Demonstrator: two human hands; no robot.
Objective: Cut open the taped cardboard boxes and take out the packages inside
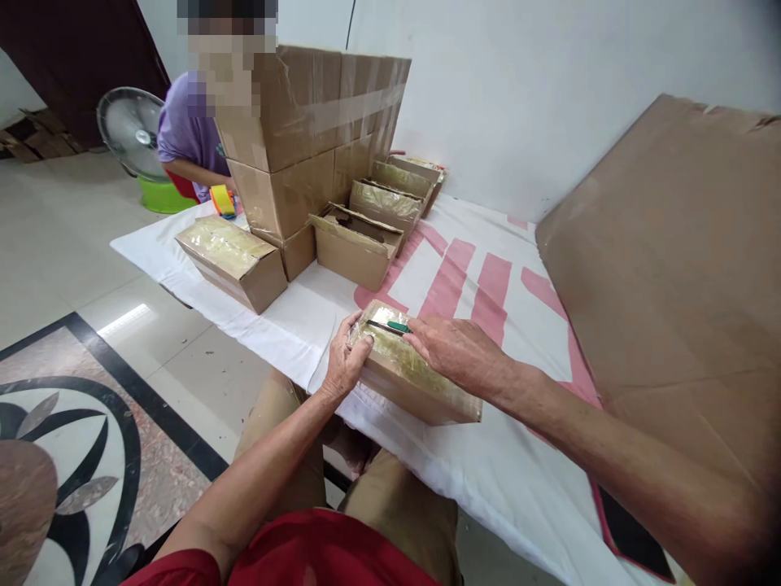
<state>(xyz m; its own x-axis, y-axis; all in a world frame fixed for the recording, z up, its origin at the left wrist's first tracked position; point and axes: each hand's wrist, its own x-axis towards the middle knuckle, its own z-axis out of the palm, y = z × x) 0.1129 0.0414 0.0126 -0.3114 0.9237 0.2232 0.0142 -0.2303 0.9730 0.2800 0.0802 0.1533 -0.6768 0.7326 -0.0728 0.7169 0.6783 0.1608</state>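
A small cardboard box (421, 382) covered in clear tape lies on the white and pink cloth (482, 293) at the table's near edge. My left hand (345, 362) grips the box's left end, fingers curled over its top corner. My right hand (455, 350) rests on the box top and holds a green-handled cutter (390, 326) whose blade lies across the far end of the box.
Several similar taped boxes (232, 260) stand further along the table, beside a tall stack of big cartons (311, 138). A large flat cardboard sheet (671, 268) leans at the right. Another person in a purple shirt (186, 134) sits behind, near a fan (131, 130).
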